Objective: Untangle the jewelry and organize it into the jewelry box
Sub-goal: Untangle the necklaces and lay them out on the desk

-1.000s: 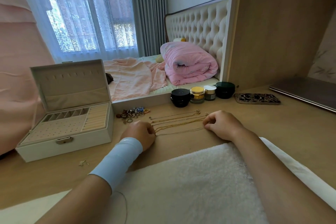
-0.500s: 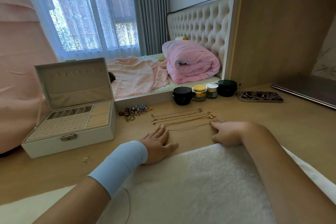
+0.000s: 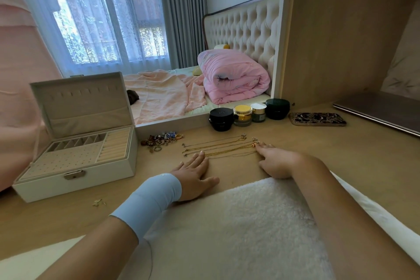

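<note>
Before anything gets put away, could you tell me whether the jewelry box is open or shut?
Open: the jewelry box has its lid raised, baring its compartments.

Beyond the right hand, four jars stand in a row at the far edge of the table: a black jar, a yellow-lidded jar, a white-lidded jar and a dark green jar. To the right of that hand, farther off, lie a phone in a patterned case and a closed laptop. A fluffy white towel lies on the near side of the hand. A rolled pink quilt sits on the bed beyond the jars.
</note>
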Available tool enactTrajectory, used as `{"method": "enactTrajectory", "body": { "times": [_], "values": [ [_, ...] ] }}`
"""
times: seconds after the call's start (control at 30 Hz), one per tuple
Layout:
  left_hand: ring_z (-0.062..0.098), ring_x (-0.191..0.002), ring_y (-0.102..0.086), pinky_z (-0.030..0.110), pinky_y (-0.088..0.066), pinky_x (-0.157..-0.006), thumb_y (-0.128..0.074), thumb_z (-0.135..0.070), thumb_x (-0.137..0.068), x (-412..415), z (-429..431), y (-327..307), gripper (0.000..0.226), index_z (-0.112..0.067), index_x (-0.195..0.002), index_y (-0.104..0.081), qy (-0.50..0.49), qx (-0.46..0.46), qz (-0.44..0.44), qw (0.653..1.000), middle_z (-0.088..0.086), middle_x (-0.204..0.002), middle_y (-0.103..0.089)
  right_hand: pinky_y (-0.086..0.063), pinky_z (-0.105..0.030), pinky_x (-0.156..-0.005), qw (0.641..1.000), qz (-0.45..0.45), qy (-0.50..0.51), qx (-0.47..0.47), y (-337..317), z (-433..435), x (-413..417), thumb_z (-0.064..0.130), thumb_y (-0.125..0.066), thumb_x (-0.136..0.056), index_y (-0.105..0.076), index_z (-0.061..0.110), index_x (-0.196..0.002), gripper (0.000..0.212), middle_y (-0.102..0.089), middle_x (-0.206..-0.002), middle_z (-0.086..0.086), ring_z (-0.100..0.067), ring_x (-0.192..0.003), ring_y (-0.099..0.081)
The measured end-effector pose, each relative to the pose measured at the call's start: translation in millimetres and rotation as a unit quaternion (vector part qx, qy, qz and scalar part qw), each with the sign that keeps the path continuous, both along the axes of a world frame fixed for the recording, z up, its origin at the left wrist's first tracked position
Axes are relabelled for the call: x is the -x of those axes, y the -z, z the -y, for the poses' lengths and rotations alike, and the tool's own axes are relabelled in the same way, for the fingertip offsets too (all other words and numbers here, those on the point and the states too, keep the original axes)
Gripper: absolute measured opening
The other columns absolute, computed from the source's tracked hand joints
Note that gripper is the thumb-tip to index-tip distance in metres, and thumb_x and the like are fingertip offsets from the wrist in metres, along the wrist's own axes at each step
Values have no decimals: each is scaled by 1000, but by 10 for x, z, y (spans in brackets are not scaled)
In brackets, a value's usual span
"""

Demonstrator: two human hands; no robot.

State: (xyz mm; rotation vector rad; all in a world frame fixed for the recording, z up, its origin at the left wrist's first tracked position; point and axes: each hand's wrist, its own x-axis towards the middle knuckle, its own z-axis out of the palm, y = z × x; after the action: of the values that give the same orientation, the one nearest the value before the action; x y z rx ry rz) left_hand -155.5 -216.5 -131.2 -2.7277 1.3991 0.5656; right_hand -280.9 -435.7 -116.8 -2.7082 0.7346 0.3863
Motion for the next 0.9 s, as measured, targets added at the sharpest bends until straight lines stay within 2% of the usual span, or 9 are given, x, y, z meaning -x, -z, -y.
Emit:
{"method": "enactTrajectory", "body": {
  "times": [0.13,0.2,0.27,0.3,0.37,0.43,0.53,0.7,0.9],
  "values": [
    [8,-147,16,34,6,-120,-32,-53,-100,28,-102,-203,73,-24,-156,4,-20,93,-19,995,-8,-161,16,-19,-40,-124,987,145,22,-57,-183,-88,135,2,-36,-102,-9,26,-162,69,-3,-169,6,-18,-154,-13],
    [9,-149,5,30,0,-118,-37,-48,-101,44,-258,-364,68,-27,-156,-4,-23,135,7,991,-10,-163,4,-46,-28,-100,973,218,38,-63,-298,-118,200,4,-38,-103,-17,28,-161,66,-15,-168,5,-17,-135,-47],
    [14,-148,-18,34,-14,-119,-41,-44,-101,25,-490,-502,59,-34,-154,-17,-44,169,24,984,-10,-161,-18,-48,-20,-73,963,259,34,-63,-382,-186,195,8,-41,-104,-27,30,-158,61,-29,-164,3,-16,-107,-62],
    [15,-142,-32,36,-24,-117,-43,-42,-101,2,-611,-551,53,-37,-151,-26,-59,182,26,981,-10,-157,-30,-50,-24,-74,962,267,21,-59,-403,-251,165,10,-42,-104,-31,32,-157,58,-34,-162,2,-20,-106,-65],
    [11,-122,-51,31,-39,-105,-47,-37,-100,-38,-873,-607,40,-40,-140,-44,-93,214,13,972,-13,-138,-50,-55,-36,-91,964,260,-22,-58,-434,-476,52,14,-45,-104,-39,34,-153,54,-41,-158,4,-28,-117,-63],
    [7,-109,-55,25,-40,-95,-50,-33,-100,-69,-1109,-610,30,-40,-129,-54,-121,234,-1,965,-16,-120,-58,-54,-41,-99,964,241,-80,-77,-450,-756,-91,19,-48,-104,-45,35,-149,48,-50,-150,6,-30,-121,-62],
    [0,-95,-55,23,-43,-91,-54,-30,-98,-132,-1416,-541,22,-41,-115,-62,-147,238,8,960,-16,-107,-62,-47,-30,-105,958,213,-173,-83,-477,-1208,-343,21,-50,-103,-53,36,-142,42,-56,-143,11,-14,-120,-61],
    [-1,-87,-55,20,-44,-82,-58,-24,-95,-274,-1826,-359,23,-46,-100,-63,-184,240,35,953,-19,-99,-61,-46,-27,-94,946,160,-274,-73,-403,-1889,-780,27,-53,-102,-59,39,-135,35,-61,-124,14,-8,-105,-58],
    [1,-89,-59,24,-50,-87,-65,-28,-90,-377,-2036,-228,16,-43,-91,-68,-147,223,-12,963,-16,-96,-66,-44,-17,-76,931,84,-347,-80,-276,-2219,-1100,23,-68,-94,-71,37,-119,30,-62,-101,17,0,-84,-57]
  ]
}}
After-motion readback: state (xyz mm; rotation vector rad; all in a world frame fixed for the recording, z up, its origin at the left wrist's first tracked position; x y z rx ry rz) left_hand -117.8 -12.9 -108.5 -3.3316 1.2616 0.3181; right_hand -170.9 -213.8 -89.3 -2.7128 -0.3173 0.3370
